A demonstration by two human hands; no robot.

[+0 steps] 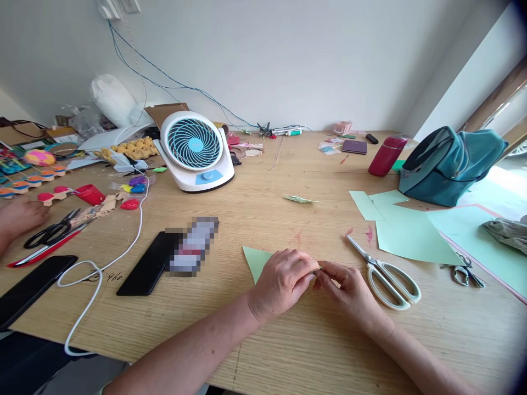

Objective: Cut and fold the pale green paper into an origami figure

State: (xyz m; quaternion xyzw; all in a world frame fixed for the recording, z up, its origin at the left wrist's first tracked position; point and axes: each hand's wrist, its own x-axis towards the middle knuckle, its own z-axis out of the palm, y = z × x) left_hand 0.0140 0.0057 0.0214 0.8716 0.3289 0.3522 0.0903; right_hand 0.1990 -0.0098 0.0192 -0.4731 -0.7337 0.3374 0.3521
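My left hand (284, 280) is closed low over the table, with a pointed corner of light green paper (256, 262) sticking out on its left side. My right hand (346, 285) meets it fingertip to fingertip, its thumb and fingers pinched at the paper's narrow right end. Most of the sheet is hidden behind my fingers. To the right of my right hand lie white-handled scissors (393, 282), blades slightly apart and pointing up and left. Farther back, a small folded green paper piece (302, 199) rests on the wood.
Green paper sheets (415, 236), keys (463, 274), a teal bag (448, 164) and a red flask (387, 156) are at right. A fan (195, 148) stands behind dark phones (144, 266). At far left, another person's hand (27, 216) rests near black scissors (51, 230) and crafts.
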